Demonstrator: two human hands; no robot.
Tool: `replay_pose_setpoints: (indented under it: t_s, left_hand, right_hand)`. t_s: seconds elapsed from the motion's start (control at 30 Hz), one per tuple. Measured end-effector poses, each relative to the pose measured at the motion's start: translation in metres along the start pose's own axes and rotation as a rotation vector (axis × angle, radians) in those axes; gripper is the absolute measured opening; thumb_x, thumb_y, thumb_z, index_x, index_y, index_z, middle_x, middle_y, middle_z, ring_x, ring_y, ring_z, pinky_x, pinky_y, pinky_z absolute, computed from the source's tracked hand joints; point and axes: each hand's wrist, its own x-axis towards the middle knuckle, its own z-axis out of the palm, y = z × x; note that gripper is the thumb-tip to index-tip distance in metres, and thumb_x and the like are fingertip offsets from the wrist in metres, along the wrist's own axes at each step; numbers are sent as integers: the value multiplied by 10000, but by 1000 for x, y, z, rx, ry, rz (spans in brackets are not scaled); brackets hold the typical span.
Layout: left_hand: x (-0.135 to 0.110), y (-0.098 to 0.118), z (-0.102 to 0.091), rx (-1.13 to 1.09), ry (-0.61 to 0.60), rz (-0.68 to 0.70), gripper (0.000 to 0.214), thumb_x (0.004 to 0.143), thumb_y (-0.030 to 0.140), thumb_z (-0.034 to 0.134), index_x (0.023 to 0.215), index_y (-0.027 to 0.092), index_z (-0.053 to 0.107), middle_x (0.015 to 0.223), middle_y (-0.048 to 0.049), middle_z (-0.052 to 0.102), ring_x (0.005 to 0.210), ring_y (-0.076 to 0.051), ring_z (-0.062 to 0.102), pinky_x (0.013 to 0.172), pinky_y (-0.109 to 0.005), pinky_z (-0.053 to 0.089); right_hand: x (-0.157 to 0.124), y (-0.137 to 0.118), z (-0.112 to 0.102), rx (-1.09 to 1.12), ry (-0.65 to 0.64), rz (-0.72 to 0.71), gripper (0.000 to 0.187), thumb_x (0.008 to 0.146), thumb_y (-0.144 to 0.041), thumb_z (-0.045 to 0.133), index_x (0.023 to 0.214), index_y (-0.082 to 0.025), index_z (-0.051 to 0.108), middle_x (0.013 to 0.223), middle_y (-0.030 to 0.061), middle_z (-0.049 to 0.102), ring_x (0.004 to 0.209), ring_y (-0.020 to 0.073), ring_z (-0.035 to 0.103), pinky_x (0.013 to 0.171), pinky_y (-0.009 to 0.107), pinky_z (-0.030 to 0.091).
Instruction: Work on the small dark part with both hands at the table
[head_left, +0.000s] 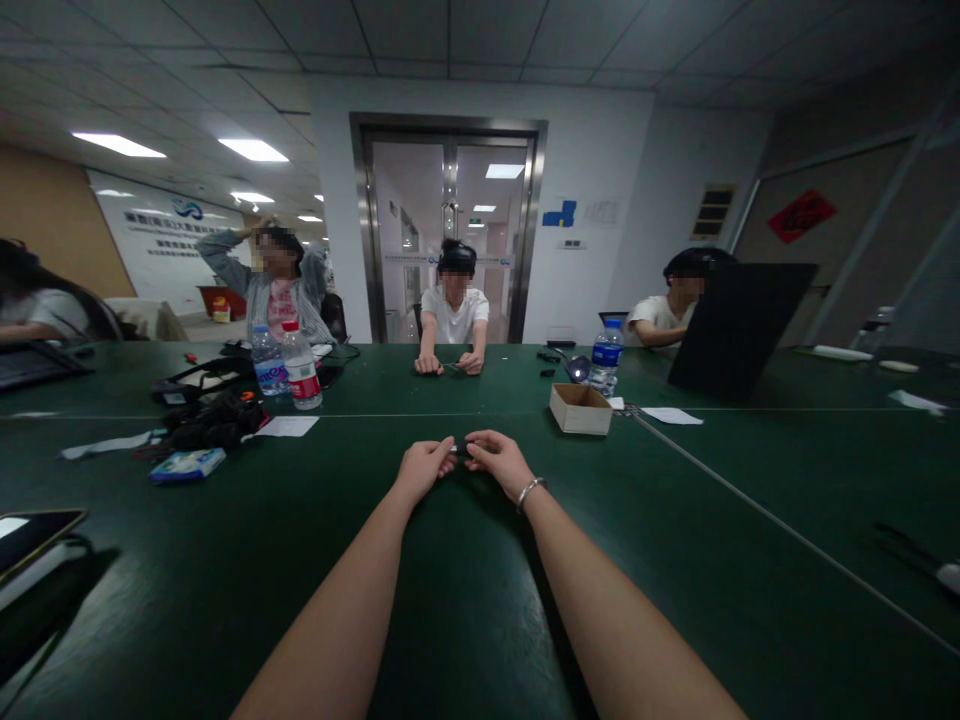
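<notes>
With fingers closed in a pinch, the person's left hand (427, 468) and right hand (502, 465) hold a small black object (462, 450) between them over the green table (472, 570), a box (581, 419) standing farther off to the right, near a bottle (606, 360).

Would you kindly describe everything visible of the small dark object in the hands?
The small dark object looks black, with a pale bit at its left end. The left hand and right hand hold it between them over the green tabletop. Fingers hide much of it, so its shape and material cannot be told.
</notes>
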Motion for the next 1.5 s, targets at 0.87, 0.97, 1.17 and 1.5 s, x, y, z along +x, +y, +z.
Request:
replay_pose_setpoints:
  t_s: [0.87, 0.97, 1.17, 1.5]
  left_hand:
    - [-15, 15, 0, -92, -88, 163, 423, 630, 408, 676, 956, 161, 571, 903, -71, 587, 738, -155, 557, 557, -217, 430]
    - [-16, 17, 0, -144, -64, 100, 503, 643, 409, 678, 1063, 178, 527, 996, -92, 578, 762, -163, 580, 588, -235, 451]
    - [-9, 9, 1, 52, -10, 55, 395, 745, 502, 524, 848, 127, 588, 736, -61, 579, 611, -136, 541, 525, -228, 407]
    - [-7, 10, 0, -77, -38, 15, 468, 690, 534, 574, 942, 140, 544, 800, -62, 590, 608, -120, 554, 503, -204, 397]
  right_hand:
    - [3, 0, 1, 2, 51, 47, 308, 675, -366, 710, 798, -104, 603, 550, 24, 594, 440, 105, 554, 388, 163, 427]
    - [3, 1, 0, 23, 41, 64, 284, 693, -347, 701, 798, -104, 597, 576, 35, 607, 454, 107, 568, 399, 160, 442]
    - [3, 2, -1, 45, 44, 63, 287, 670, -329, 724, 801, -105, 601, 614, 35, 617, 467, 103, 576, 408, 154, 451]
    - [1, 0, 0, 23, 32, 62, 330, 635, -361, 748, 800, -116, 601, 607, 29, 616, 479, 116, 587, 417, 173, 456]
